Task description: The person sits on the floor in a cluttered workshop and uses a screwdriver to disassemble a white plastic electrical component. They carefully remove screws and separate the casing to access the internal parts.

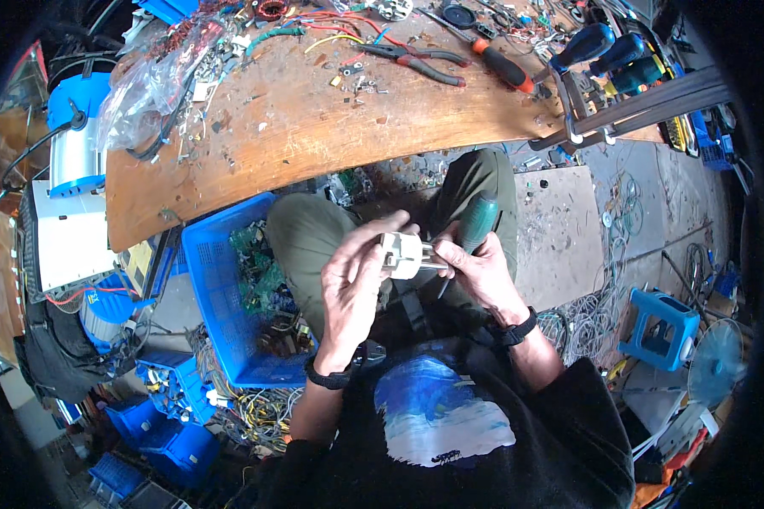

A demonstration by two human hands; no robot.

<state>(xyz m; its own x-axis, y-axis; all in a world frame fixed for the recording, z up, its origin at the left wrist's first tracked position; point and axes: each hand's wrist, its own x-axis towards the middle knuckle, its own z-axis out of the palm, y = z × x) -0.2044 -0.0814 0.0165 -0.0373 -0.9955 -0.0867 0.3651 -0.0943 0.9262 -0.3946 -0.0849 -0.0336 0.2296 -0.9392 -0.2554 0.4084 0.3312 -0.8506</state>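
Above my lap, my left hand [353, 287] grips a cream-white, roughly cylindrical plastic part [404, 256] between thumb and fingers. Thin metal rods or prongs stick out of its right side. My right hand [487, 273] is closed around a screwdriver [480, 219], whose green handle points up and away from me while its shaft slants down below the hand. The right fingertips are at the metal prongs; whether they pinch them is hard to make out.
Ahead is a wooden workbench [331, 153] with pliers [416, 61], an orange-and-black screwdriver [502, 64], wires and metal scraps. A blue crate [216, 314] of circuit boards stands left of my legs. Cables cover the floor on both sides, and a blue stool [660, 327] is at right.
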